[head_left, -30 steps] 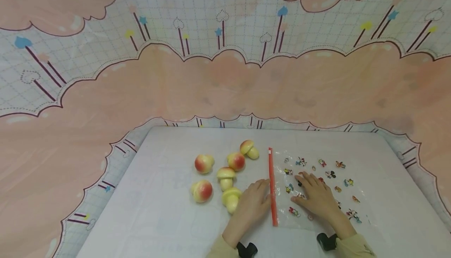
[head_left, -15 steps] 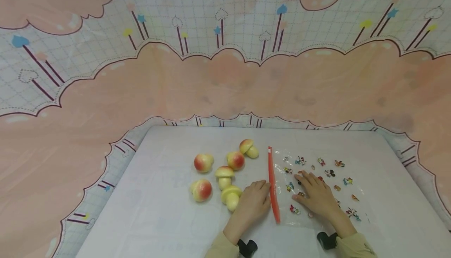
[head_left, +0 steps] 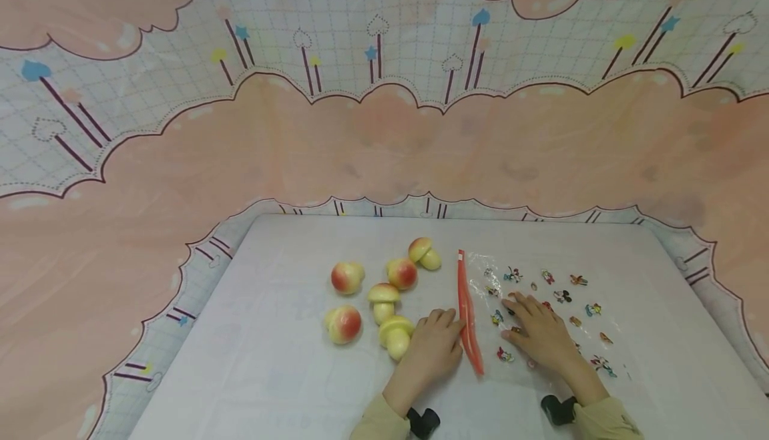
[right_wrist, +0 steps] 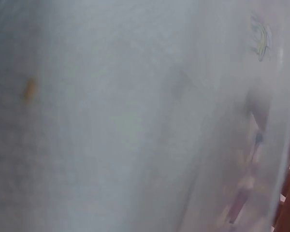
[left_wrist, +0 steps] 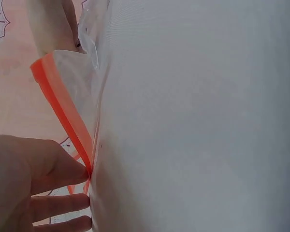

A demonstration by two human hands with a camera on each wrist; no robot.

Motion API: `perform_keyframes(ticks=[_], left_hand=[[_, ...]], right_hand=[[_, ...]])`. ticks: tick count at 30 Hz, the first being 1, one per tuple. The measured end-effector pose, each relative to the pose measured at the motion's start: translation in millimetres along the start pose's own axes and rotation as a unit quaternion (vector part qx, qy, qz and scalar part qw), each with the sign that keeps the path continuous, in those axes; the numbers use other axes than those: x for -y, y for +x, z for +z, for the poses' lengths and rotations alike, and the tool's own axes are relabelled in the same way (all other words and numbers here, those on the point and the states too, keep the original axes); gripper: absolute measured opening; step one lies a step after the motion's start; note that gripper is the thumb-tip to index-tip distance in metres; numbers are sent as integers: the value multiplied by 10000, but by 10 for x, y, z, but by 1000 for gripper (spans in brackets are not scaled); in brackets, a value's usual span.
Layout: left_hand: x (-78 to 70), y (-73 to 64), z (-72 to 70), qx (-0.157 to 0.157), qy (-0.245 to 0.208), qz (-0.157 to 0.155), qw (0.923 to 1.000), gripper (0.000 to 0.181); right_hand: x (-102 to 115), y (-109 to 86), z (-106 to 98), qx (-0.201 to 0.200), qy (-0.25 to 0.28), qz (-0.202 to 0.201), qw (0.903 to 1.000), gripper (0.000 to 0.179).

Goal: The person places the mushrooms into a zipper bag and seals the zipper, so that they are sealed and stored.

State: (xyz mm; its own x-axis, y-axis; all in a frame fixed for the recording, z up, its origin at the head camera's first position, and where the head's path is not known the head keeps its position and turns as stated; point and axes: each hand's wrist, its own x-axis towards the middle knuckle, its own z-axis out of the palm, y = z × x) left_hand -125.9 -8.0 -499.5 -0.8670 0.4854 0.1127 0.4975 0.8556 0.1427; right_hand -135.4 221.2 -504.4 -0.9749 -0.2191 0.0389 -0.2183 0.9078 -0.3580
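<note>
A clear zip bag printed with small cartoon figures lies flat on the white table. Its red-orange zip strip faces left. My left hand is at the strip's middle; in the left wrist view the thumb pinches the orange edge, which stands raised and parted from the table. The other fingers touch the tabletop. My right hand rests palm down on the bag, fingers spread. Toy mushrooms lie left of the bag, the closest one right beside my left hand.
Several more yellow mushrooms, some with red caps, lie spread at left centre, such as a red-capped one and one near the bag's top corner. Black wrist mounts sit under both sleeves. A patterned cloth hangs behind the white table.
The zip strip's near end has swung right and bowed, showing a wider orange band. My left hand has shifted slightly right; the right hand stays nearly still. The mushrooms have not moved.
</note>
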Motion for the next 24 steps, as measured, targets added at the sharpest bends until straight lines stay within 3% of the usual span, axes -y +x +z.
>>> perform_keyframes(ticks=[12, 24], left_hand=[[-49, 22, -46, 52, 412, 69, 9991, 38], [-105, 39, -59, 558, 567, -33, 9968, 41]], right_hand=[[35, 32, -39, 104, -212, 135, 9996, 56], [18, 35, -52, -70, -175, -57, 9998, 52]])
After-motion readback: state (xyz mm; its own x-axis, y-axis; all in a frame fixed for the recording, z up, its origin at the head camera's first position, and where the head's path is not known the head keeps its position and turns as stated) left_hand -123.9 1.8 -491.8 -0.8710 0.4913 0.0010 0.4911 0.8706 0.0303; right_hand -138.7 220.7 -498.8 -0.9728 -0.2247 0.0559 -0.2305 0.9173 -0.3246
